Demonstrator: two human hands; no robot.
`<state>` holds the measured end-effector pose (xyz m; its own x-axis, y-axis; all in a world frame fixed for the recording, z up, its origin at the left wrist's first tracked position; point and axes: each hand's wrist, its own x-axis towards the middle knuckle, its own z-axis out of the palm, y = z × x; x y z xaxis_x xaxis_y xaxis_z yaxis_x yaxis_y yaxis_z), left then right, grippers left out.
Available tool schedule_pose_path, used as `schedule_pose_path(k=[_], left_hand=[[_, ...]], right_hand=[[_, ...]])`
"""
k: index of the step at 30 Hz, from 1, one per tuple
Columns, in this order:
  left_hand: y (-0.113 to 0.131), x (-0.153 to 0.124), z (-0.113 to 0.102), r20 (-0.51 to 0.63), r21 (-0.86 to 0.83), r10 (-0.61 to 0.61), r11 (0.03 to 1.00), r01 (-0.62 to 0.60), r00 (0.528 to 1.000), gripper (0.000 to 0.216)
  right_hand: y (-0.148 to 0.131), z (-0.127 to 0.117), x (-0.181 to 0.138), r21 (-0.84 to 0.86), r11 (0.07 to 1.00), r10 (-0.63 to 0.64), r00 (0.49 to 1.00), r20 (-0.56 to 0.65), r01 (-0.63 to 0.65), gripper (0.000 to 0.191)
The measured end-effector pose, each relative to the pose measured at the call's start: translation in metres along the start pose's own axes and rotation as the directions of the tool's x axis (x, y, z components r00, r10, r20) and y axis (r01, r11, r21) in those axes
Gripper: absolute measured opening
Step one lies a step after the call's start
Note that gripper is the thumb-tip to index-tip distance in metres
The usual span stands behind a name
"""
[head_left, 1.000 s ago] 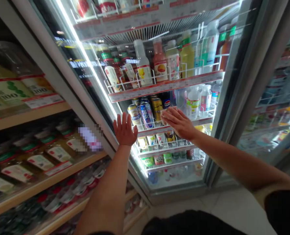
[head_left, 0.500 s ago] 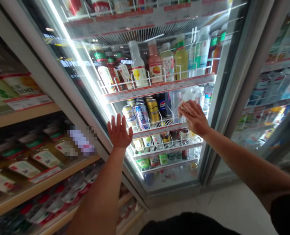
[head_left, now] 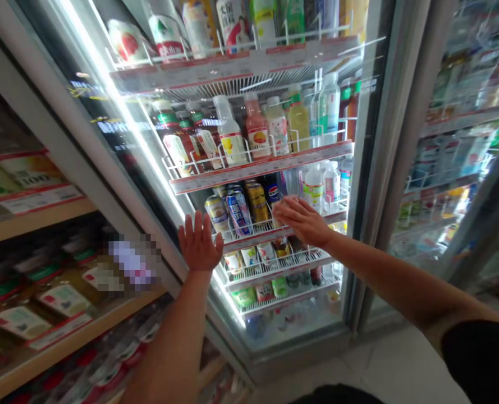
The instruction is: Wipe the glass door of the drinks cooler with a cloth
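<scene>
My left hand (head_left: 200, 244) is spread with its fingers upward, palm against the left side of the closed glass door (head_left: 253, 328) of a drinks fridge. My right hand (head_left: 306, 223) lies against the same glass, further right, in front of the shelf with cans. Its fingers are bent over a pale cloth (head_left: 282, 207), only a small edge of which shows. Behind the glass near my hands stand a gold can (head_left: 257, 202), a blue and silver can (head_left: 238, 212) and a dark Pepsi bottle (head_left: 271, 189).
Wooden shelves (head_left: 5, 221) with juice bottles run along the left. Inside the fridge, wire shelves hold bottles, cans and cups. A metal door frame (head_left: 379, 168) stands at the right, with another glass-fronted fridge (head_left: 455, 168) beyond it. Pale floor tiles (head_left: 384, 365) lie below.
My right hand has slid left across the glass with the cloth, from in front of the clear bottles to beside the Pepsi bottle. My left hand stays on the door. The view has tilted up slightly.
</scene>
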<state>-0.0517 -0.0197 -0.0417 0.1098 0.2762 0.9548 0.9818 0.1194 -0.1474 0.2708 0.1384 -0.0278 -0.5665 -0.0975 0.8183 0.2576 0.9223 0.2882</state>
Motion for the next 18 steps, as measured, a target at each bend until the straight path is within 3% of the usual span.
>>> schedule_pose_path(k=[4, 10, 14, 16, 18], left_hand=[[-0.002, 0.000, 0.001, -0.008, -0.004, 0.012, 1.000, -0.012, 1.000, 0.075], [-0.001, 0.003, -0.003, -0.008, -0.022, -0.009, 1.000, 0.009, 1.000, 0.076], [0.050, 0.005, -0.009, -0.056, -0.068, 0.022, 0.997, -0.026, 0.998, 0.080], [0.089, 0.010, -0.006, -0.130, -0.164, 0.206, 0.960, -0.226, 0.970, 0.078], [0.124, 0.019, 0.002, -0.096, -0.250, 0.351, 0.897, -0.364, 0.932, 0.073]], right_hand=[[-0.002, 0.001, 0.038, -0.043, 0.963, 0.249, 0.940, -0.233, -0.266, 0.072], [-0.055, 0.040, 0.039, 0.101, 0.988, 0.124, 0.991, -0.052, -0.118, 0.080], [-0.072, 0.049, 0.043, 0.187, 0.972, 0.164, 0.980, -0.110, -0.142, 0.078], [-0.064, 0.045, 0.043, 0.212, 0.976, 0.075, 0.989, -0.127, -0.047, 0.077], [-0.046, 0.035, 0.036, 0.194, 0.978, -0.053, 0.990, -0.133, 0.078, 0.078]])
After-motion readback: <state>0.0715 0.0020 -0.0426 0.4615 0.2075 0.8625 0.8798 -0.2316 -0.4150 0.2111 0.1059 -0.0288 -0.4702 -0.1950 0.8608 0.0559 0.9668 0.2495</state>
